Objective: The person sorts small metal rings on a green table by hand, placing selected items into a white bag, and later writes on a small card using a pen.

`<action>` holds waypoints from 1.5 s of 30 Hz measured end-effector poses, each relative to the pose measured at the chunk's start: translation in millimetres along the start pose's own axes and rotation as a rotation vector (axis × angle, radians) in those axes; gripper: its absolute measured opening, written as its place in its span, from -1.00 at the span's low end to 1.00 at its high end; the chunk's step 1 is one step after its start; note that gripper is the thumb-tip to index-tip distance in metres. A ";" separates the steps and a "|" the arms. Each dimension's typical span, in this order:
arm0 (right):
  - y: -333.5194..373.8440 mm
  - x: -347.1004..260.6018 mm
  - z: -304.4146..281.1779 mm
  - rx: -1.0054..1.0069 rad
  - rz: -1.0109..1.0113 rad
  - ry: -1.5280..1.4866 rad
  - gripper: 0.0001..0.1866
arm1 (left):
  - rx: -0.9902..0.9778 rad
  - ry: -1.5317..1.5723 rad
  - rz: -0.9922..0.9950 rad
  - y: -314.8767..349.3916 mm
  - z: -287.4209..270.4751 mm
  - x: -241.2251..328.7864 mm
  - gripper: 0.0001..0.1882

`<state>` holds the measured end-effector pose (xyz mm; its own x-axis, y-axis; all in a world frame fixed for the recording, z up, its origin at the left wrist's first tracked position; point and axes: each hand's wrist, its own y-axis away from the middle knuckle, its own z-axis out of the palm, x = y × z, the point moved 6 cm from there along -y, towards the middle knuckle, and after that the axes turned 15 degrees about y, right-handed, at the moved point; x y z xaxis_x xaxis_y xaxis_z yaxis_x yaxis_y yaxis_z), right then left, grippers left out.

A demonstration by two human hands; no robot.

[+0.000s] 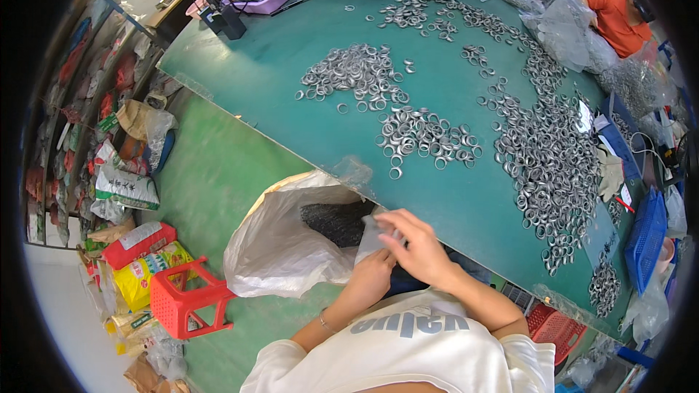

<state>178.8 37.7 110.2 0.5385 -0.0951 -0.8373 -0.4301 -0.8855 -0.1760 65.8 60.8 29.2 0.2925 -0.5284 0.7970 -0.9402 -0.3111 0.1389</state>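
At the table's near edge, my left hand [374, 274] is closed on a translucent plastic bag [368, 239]. My right hand [417, 249] is just above and to the right, its fingers stretched out and apart over the top of this bag. Some fingertips are hidden or slightly blurred. Left of both hands, a large white woven sack [266, 247] gapes wide against the table edge, with a dark mass of small pieces [336, 224] inside. Beyond the hands, several grey metal rings [422, 135] lie loose on the green tabletop [444, 196].
A bigger pile of rings [550, 164] spreads along the table's right side; another heap [357, 73] lies farther back. A red stool [175, 302] stands on the floor at left, near packed shelves [87, 94]. A blue basket [646, 229] is at right. Another person [617, 20] sits far right.
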 end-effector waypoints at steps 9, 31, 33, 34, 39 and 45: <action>-32.9 78.3 -116.8 0.340 0.017 0.818 -0.70 | 0.065 0.057 0.087 -2.8 -5.6 8.9 -0.78; -43.6 129.6 -120.6 0.218 0.277 0.610 -0.83 | 0.014 0.052 0.043 -3.9 -4.5 -1.6 -0.73; -48.1 123.8 -119.9 0.196 0.285 0.727 -0.82 | 0.032 0.065 0.037 -3.4 -6.2 -1.4 -0.74; -49.8 122.5 -119.8 0.192 0.283 0.755 -0.82 | 0.041 0.072 0.035 -3.3 -7.1 -1.3 -0.74; -53.9 118.7 -117.0 0.172 0.261 0.716 -0.87 | 0.020 0.074 0.026 -2.9 -5.9 -3.0 -0.73; -39.3 75.4 -59.3 -0.007 0.306 0.097 -0.86 | 0.028 0.062 0.042 -2.1 -6.7 -0.8 -0.72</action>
<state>279.2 38.4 84.7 0.4520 -0.4001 -0.7973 -0.5778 -0.8123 0.0800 66.4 67.1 32.2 0.2404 -0.4917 0.8369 -0.9459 -0.3121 0.0883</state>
